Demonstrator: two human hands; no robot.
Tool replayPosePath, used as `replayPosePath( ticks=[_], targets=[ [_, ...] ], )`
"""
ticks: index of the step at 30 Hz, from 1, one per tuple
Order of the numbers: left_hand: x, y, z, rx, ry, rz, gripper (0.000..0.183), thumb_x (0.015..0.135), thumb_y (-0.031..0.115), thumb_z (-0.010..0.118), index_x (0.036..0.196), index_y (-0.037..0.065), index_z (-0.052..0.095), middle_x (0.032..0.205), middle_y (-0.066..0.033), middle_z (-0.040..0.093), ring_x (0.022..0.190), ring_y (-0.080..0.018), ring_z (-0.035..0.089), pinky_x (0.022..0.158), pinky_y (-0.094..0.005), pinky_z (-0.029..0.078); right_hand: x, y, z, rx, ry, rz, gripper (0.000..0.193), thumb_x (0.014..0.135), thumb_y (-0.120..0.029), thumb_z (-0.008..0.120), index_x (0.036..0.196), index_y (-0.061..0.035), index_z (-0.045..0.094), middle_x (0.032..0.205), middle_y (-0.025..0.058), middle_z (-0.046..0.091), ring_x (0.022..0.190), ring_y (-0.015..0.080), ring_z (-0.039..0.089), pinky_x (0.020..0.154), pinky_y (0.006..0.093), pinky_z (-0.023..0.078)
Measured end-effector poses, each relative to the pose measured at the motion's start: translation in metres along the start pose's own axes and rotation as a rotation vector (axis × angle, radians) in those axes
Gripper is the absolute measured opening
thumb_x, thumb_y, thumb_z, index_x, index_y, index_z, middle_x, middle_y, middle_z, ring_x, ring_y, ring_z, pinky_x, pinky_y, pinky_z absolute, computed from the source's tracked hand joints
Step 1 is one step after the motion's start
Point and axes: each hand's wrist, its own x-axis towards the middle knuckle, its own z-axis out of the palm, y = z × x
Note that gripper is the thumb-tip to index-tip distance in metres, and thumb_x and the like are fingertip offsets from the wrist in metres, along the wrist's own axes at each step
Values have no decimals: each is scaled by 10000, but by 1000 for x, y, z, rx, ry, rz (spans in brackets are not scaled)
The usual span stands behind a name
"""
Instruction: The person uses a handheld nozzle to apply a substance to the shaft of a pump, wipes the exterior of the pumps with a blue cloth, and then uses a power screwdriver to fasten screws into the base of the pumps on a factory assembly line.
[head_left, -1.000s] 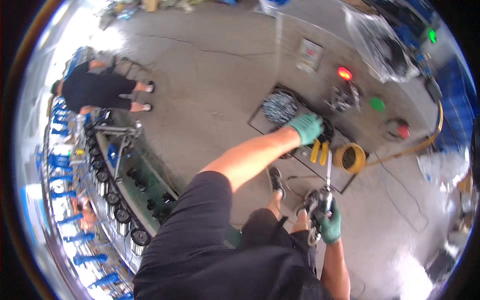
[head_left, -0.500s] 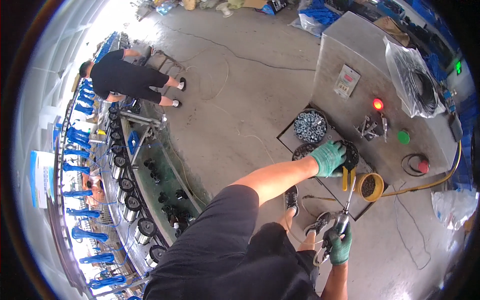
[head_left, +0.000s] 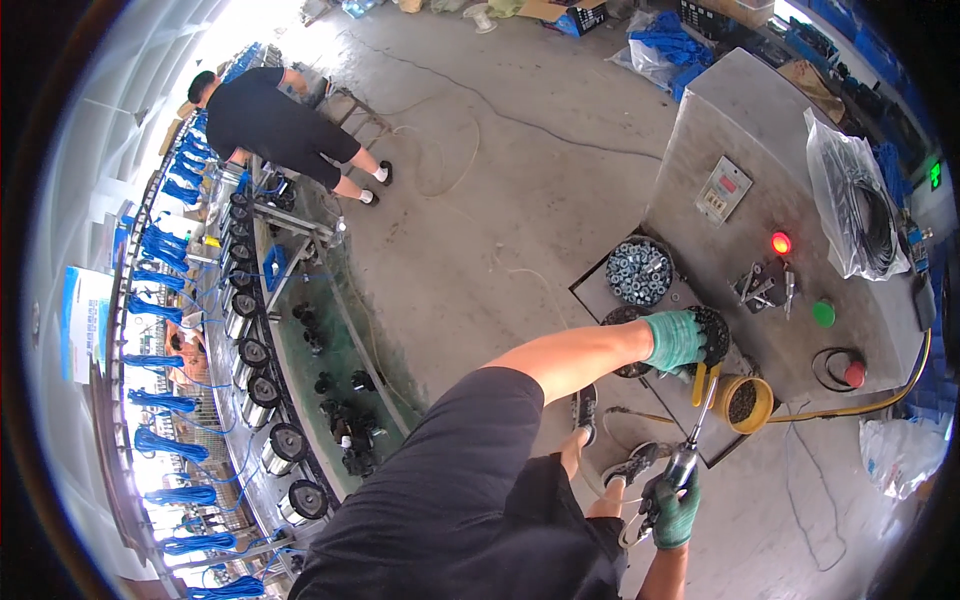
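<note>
My left hand (head_left: pixel 676 339), in a green glove, has its fingers curled over a black round part (head_left: pixel 714 333) at the work stand. Two yellow prongs (head_left: pixel 701 384) stick out below that part. In my right hand (head_left: pixel 677 512), also gloved in green, is a power screwdriver (head_left: pixel 682 466) with a long shiny shaft. Its tip points up at the black part beside the yellow prongs; whether it touches is too small to tell. Close by on the right stands a yellow cup (head_left: pixel 763 404) of small dark screws. A round bowl of metal nuts (head_left: pixel 639 272) lies beyond my left hand.
A grey metal cabinet (head_left: pixel 690 190) with a lit red lamp (head_left: pixel 780 242), a green button (head_left: pixel 823 313) and a plastic bag of black cable (head_left: pixel 858 205) rises at the right. At left runs a line of motor-like units (head_left: pixel 286 447), where another person (head_left: pixel 270 125) bends over. Hoses cross the floor.
The whole view has shifted, so the scene sits further right. Both hands keep their holds, with the screwdriver still directed at the black part. The other person leans slightly differently.
</note>
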Motion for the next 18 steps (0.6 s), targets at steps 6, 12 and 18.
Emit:
replayPosePath(
  ticks=[6,12,18],
  targets=[
    [4,-10,24,-207,-206,-108,453,874,523,683,1066,113,707,1093,-99,711,1022,-310,682,867,-449,561,-2,4,4,6,10,49,447,868,-146,621,1280,-34,486,698,66,607,517,128,561,469,258,470],
    [9,-11,-24,-160,-140,1,436,900,508,658,988,87,727,1080,-108,718,1049,-330,678,860,-460,553,-5,3,11,24,75,27,468,868,-156,630,1291,-28,478,689,67,603,506,132,558,450,259,468],
    [10,-22,16,-126,99,121,438,892,464,664,1074,73,743,1102,-130,713,1110,-359,650,1000,-484,493,-4,5,15,39,95,36,474,854,-168,650,1274,-14,493,681,69,600,496,135,550,452,268,475]
  ],
)
